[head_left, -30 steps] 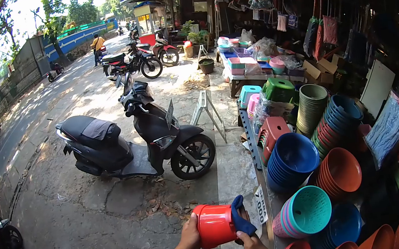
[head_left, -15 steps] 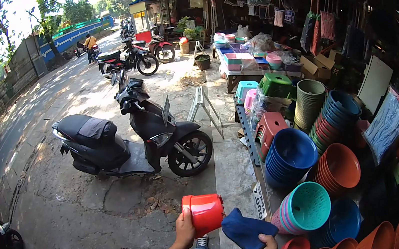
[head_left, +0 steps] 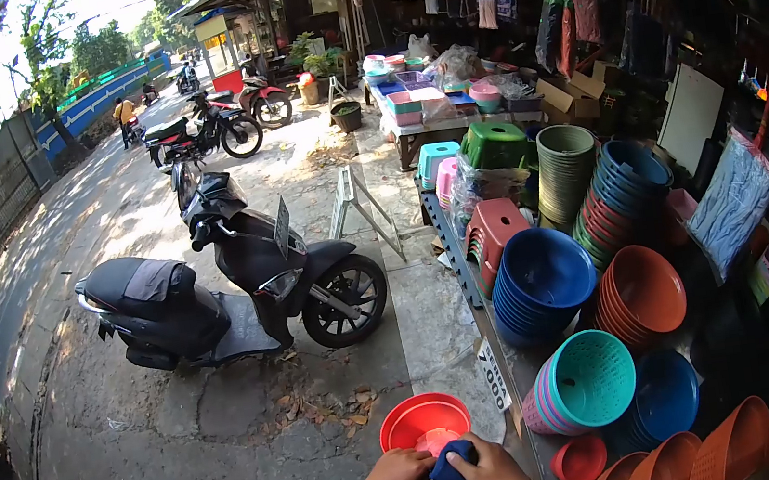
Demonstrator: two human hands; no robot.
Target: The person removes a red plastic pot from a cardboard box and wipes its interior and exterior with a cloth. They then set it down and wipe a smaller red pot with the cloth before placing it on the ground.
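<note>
The red plastic pot is low in the middle, its open mouth turned up toward me and a paler patch showing inside. My left hand is closed at the pot's near rim; its fingertips are partly hidden beside the cloth. A dark blue cloth is bunched up in my right hand, right against the near edge of the pot. To the right stand nested teal and pink perforated baskets and a small red pot.
A black scooter is parked ahead on the left. On the right are stacked blue basins, orange basins and a price sign. Orange pots line the lower right. Mops and brooms hang under the roof.
The red pot has tipped from its side to mouth up and moved lower right. My right hand has brought the blue cloth, now bunched, against it. The view has shifted slightly right.
</note>
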